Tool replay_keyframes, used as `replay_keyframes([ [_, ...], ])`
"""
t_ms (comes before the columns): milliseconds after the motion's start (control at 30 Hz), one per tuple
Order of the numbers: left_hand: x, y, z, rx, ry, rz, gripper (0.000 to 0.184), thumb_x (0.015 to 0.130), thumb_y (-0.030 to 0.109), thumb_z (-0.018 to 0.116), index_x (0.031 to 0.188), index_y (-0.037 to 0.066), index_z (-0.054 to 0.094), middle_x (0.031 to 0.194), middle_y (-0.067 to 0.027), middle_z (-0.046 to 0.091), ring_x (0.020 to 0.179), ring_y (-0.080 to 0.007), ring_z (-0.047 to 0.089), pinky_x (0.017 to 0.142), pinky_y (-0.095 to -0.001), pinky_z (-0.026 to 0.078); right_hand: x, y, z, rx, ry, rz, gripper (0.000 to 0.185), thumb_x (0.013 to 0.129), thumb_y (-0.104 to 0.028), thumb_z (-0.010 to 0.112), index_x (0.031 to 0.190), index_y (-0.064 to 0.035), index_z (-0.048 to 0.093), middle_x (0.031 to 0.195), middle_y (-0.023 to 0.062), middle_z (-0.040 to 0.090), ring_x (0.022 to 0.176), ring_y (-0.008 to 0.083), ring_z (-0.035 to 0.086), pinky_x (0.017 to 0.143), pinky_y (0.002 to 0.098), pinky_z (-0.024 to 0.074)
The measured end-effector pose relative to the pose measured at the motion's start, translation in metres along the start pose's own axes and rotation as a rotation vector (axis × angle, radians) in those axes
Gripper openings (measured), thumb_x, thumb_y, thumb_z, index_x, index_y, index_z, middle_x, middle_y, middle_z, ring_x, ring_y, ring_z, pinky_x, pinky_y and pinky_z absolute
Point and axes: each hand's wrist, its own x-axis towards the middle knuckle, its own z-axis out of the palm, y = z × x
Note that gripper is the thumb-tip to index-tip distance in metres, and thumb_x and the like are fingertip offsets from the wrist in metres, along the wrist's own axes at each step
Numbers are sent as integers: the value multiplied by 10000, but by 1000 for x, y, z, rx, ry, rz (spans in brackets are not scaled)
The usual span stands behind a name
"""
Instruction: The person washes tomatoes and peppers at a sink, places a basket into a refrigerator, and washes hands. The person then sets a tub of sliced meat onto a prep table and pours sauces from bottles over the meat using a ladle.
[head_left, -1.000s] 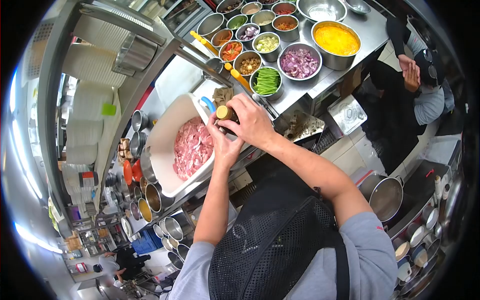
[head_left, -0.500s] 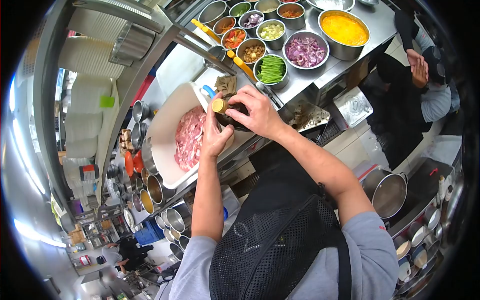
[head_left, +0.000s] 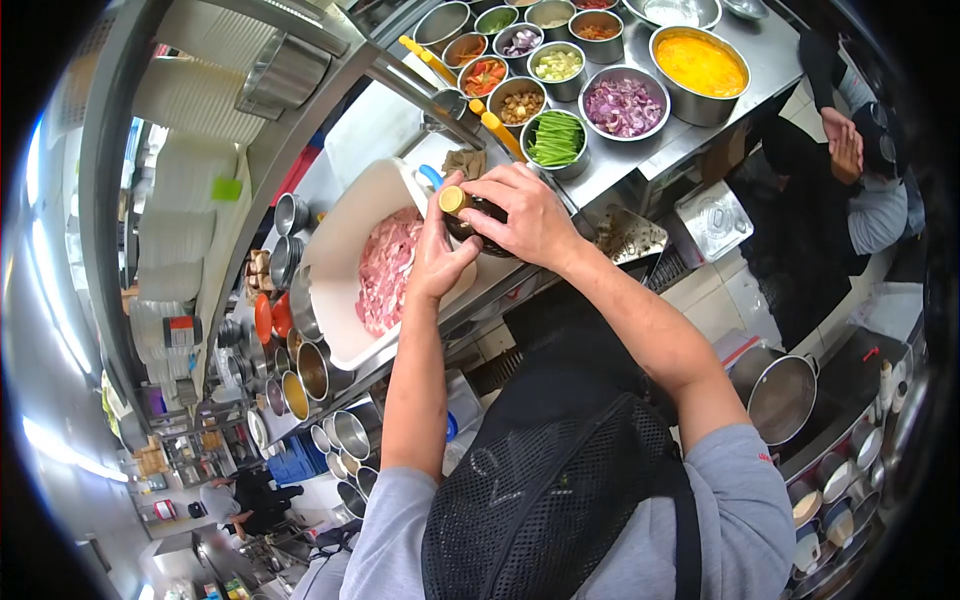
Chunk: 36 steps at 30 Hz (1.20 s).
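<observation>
A dark bottle with a gold cap is between my two hands, its cap end turned up toward my face. My left hand closes around the bottle near its neck, the thumb lying along the near side. From the other side my right hand grips the bottle, fingers over the top and thumb below. Most of the bottle's body is hidden by my hands. Just left of them stands a large white tub holding raw sliced meat. A blue handle-like piece shows behind my left fingers.
Steel pots of chopped purple onion, cut green vegetables and yellow liquid stand on the counter ahead. A metal shelf frame rises at left. Another person is at the right. A large pot sits lower right.
The camera view has shifted slightly, so the surroundings sit a little farther right. Both hands keep their hold on the bottle, with no clear change in grip.
</observation>
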Motion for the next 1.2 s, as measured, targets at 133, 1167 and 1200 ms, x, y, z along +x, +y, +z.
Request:
replay_keyframes([
  [133,-3,-17,24,452,276,214,835,798,204,846,1515,38,450,1423,-192,523,1387,-349,498,1203,-448,375,13,-3,-11,-32,-112,-55,234,914,-237,762,1080,-72,755,958,110,707,872,324,696,800,439,570],
  [1167,11,-9,52,365,645,161,818,725,326,907,1391,59,515,1364,-143,555,1292,-368,530,1063,-508,427,97,-83,28,-823,-709,152,204,853,-152,692,914,41,675,869,278,700,852,493,701,826,521,588],
  [1200,11,-15,50,358,645,162,818,725,326,907,1391,59,515,1364,-143,555,1292,-368,530,1063,-508,427,80,-97,25,-793,-632,9,185,901,-126,665,990,34,637,943,246,675,913,459,696,820,524,572],
])
